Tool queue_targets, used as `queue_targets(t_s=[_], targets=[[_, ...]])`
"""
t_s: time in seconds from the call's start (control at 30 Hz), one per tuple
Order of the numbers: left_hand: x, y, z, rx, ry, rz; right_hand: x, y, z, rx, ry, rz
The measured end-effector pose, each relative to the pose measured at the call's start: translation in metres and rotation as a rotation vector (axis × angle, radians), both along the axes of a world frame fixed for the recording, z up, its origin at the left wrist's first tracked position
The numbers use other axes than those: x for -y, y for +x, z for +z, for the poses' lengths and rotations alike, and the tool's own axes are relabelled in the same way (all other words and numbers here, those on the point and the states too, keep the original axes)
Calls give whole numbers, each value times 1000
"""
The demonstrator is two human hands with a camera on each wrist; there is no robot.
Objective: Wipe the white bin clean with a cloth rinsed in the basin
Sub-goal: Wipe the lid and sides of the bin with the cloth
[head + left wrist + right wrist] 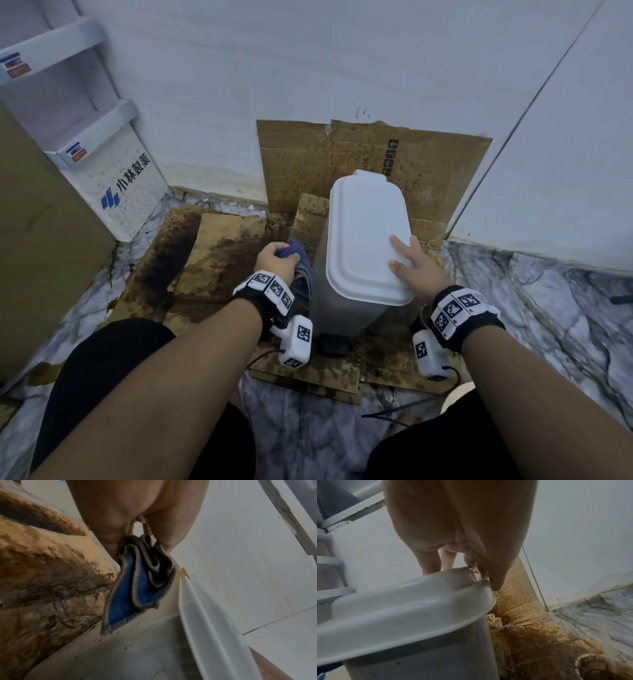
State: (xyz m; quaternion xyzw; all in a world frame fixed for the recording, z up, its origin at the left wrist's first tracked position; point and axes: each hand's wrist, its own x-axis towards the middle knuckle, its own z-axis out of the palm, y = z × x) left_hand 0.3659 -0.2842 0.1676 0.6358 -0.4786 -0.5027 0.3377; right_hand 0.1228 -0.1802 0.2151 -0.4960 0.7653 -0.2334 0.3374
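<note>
The white bin (pixel 342 301) stands on stained cardboard, its lid (pixel 366 236) down and a black pedal (pixel 331 344) at its foot. My left hand (pixel 277 257) grips a bunched blue cloth (pixel 303 274) and holds it against the bin's left side. In the left wrist view the cloth (pixel 130 588) hangs in folds from my left hand (pixel 120 513) beside the speckled bin wall (pixel 137 649). My right hand (pixel 411 263) rests on the lid's right edge, thumb and a finger laid flat on top. From the right wrist, my right hand (pixel 462 527) reaches over the lid (pixel 402 608). No basin is in view.
Wet, brown-stained cardboard (pixel 219 253) covers the floor and leans on the back wall. A white display stand (pixel 116 192) and a brown box (pixel 41 240) stand at the left. A white panel (pixel 565 171) closes the right side. A round floor drain (pixel 590 668) lies right of the bin.
</note>
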Motion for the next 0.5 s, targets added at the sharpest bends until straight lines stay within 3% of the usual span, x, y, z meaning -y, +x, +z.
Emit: queue_targets(t_s=[0.2,0.33,0.5], targets=[[-10,-12,-14,-281,173,26,-13,-13,-9,-97,-84,-291],[-14,-30,-12,-475,280,15,-10,-27,-15,-273,-75,-324],[-17,-51,-18,-443,297,-18,-6,-37,-19,-402,-78,-397]])
